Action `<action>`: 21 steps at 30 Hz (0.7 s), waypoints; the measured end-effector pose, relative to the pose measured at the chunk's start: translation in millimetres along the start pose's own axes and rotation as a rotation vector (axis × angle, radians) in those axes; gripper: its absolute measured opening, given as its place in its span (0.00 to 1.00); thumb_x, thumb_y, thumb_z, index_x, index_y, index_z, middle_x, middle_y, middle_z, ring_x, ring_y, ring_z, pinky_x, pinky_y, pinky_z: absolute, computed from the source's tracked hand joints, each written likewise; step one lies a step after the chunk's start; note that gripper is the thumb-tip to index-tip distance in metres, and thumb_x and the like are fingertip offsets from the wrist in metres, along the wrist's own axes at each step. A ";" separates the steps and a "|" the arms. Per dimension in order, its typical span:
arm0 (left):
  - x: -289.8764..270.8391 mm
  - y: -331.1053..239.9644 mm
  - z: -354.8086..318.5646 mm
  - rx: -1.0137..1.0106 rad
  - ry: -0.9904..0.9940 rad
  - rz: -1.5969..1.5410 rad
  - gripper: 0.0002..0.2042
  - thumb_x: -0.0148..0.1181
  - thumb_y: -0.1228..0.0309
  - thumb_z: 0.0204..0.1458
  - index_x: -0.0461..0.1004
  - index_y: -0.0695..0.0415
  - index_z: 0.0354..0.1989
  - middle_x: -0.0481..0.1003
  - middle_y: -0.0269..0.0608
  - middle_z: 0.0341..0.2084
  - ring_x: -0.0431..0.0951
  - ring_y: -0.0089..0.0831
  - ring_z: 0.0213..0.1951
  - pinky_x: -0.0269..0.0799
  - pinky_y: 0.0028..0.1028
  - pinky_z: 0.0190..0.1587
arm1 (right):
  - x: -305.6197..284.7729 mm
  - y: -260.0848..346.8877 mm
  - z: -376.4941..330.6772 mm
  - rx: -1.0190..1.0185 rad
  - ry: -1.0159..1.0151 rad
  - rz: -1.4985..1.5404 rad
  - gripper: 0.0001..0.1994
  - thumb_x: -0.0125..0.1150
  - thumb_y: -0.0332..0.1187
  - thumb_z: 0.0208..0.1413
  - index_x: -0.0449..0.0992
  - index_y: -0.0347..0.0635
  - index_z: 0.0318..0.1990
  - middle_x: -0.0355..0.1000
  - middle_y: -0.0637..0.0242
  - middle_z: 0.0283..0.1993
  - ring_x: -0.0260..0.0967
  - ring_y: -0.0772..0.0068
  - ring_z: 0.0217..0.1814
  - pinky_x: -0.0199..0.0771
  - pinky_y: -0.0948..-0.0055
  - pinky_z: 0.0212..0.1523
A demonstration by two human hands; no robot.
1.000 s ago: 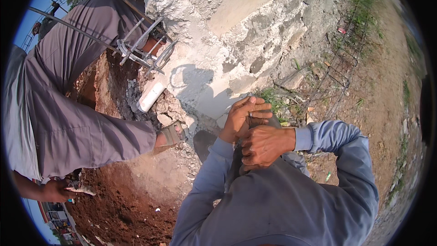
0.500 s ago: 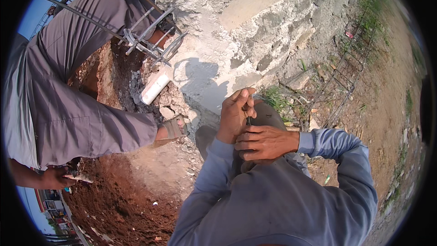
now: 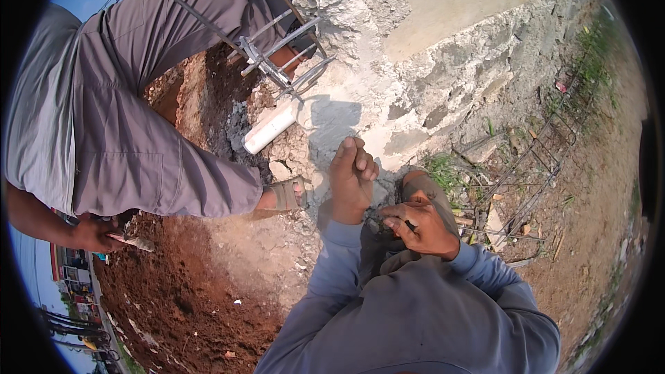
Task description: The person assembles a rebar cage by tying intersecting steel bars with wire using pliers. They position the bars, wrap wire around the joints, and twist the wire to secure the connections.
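Observation:
My left hand [image 3: 353, 176] is raised above my lap, its fingers curled closed toward the thumb. Whatever it may hold does not show. Lower and to its right, my right hand [image 3: 424, 227] is closed in a pinch, thumb and forefinger pointing left. At its fingertips is a small dark grey, rough-looking patch [image 3: 375, 221]; I cannot tell whether it is held or lies behind. The two hands are apart. Beneath them are my bent legs and a sandalled foot [image 3: 417, 183].
A co-worker's sandalled foot [image 3: 287, 194] stands close on the left; their hand [image 3: 95, 234] holds a small tool. Steel rebar [image 3: 277, 62] sticks out beside a white pipe [image 3: 270, 130] and a rough concrete wall [image 3: 415, 62]. A wire-like rebar frame [image 3: 533, 180] lies right.
My hands have moved apart: the right has dropped down and to the right, away from the left. A thin dark thing between them before no longer shows. The view has shifted left.

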State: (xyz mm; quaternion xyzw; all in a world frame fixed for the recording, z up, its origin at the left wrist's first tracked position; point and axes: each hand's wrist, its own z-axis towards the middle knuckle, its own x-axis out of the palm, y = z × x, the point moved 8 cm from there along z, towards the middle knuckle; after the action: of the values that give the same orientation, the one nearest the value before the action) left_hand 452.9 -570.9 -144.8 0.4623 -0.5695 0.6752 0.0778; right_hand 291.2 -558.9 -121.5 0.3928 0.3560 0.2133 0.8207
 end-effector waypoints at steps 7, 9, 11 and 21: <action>-7.6 -1.1 0.2 -0.016 -0.014 0.007 0.11 0.52 0.62 0.64 0.70 0.59 0.37 0.60 0.26 0.16 0.59 0.17 0.17 0.59 0.21 0.21 | 1.5 -7.6 -3.9 0.042 -0.014 0.050 0.06 0.61 0.31 0.57 0.79 0.45 0.41 0.75 0.67 0.24 0.69 0.70 0.25 0.57 0.69 0.38; -18.5 3.3 -1.3 -0.080 -0.028 -0.118 0.10 0.51 0.64 0.65 0.70 0.59 0.39 0.60 0.26 0.16 0.57 0.17 0.17 0.56 0.20 0.20 | -0.2 -6.8 -5.9 0.018 0.028 -0.082 0.07 0.61 0.31 0.56 0.79 0.45 0.42 0.75 0.66 0.28 0.71 0.69 0.30 0.59 0.68 0.40; -26.3 0.8 -0.8 -0.078 -0.047 -0.170 0.09 0.50 0.66 0.65 0.69 0.59 0.39 0.60 0.26 0.17 0.56 0.16 0.17 0.54 0.19 0.19 | -5.9 0.4 -8.5 -0.044 0.091 -0.364 0.09 0.62 0.31 0.56 0.79 0.46 0.44 0.77 0.63 0.37 0.74 0.68 0.39 0.62 0.68 0.45; -49.1 -17.5 -9.2 0.057 -0.148 -0.065 0.10 0.52 0.63 0.64 0.69 0.56 0.34 0.58 0.25 0.15 0.53 0.14 0.14 0.46 0.17 0.15 | -130.3 -63.6 37.7 0.209 -0.298 0.472 0.35 0.45 0.60 0.63 0.60 0.40 0.66 0.65 0.54 0.62 0.68 0.62 0.59 0.69 0.58 0.59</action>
State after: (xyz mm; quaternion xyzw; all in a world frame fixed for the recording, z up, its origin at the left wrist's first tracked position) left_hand 486.5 -536.5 -166.9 0.5314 -0.5390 0.6521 0.0441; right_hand 238.6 -697.7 -101.3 0.5740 0.1504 0.3003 0.7468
